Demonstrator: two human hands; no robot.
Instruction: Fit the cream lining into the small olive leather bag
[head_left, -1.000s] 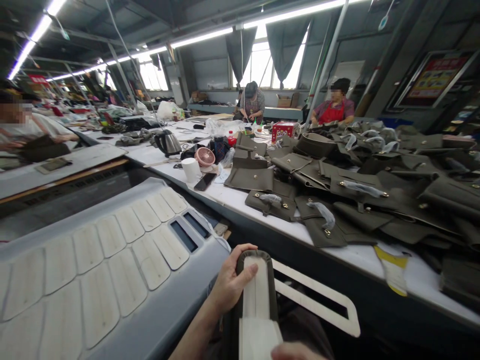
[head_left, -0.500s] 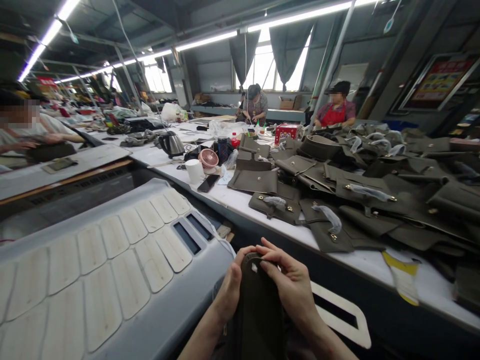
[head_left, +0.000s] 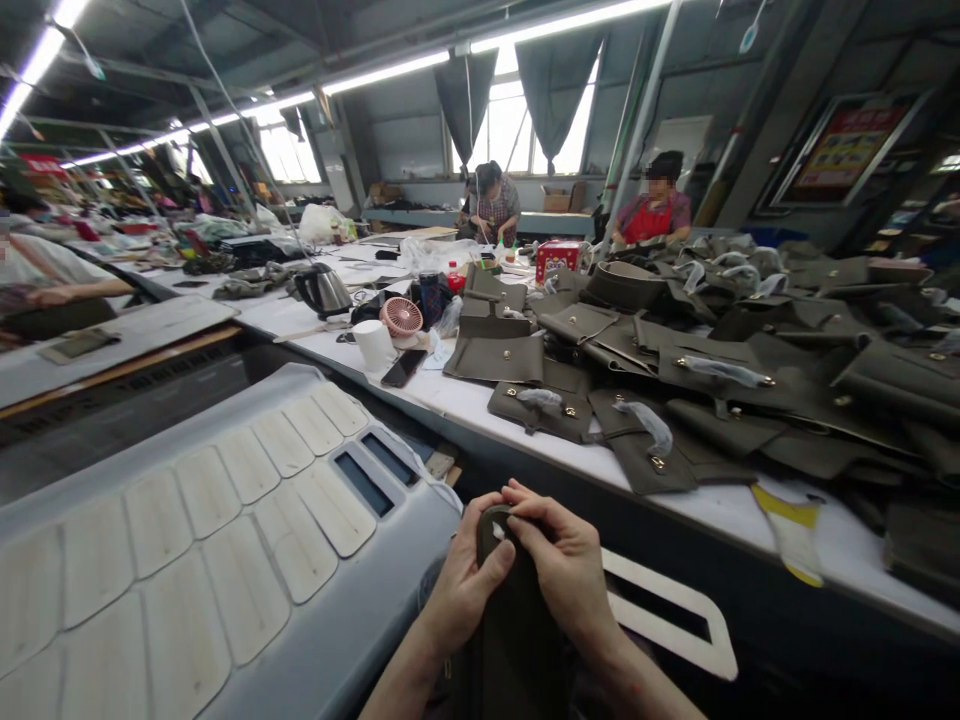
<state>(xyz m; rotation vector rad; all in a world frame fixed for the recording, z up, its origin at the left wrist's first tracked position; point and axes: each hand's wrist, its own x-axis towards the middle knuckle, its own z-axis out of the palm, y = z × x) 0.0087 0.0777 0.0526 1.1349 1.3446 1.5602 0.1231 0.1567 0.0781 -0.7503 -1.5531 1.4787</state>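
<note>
Dark strip (head_left: 517,640) pinched at its rounded end

The left hand (head_left: 461,575) has its thumb on the strip, near a white spot (head_left: 499,531); the right hand (head_left: 566,565) grips the opposite side. Past its wrist I see a white frame (head_left: 709,655). Pale panels (head_left: 246,590) line the grey board (head_left: 315,655). Near the table's (head_left: 461,395) closest edge sit a phone (head_left: 403,368), cup (head_left: 373,345) and dark bags (head_left: 491,358).

no text is legible. the poster (head_left: 846,150) far right of the kettle (head_left: 327,290) and red banner (head_left: 43,165) left of it are blurred.
</note>
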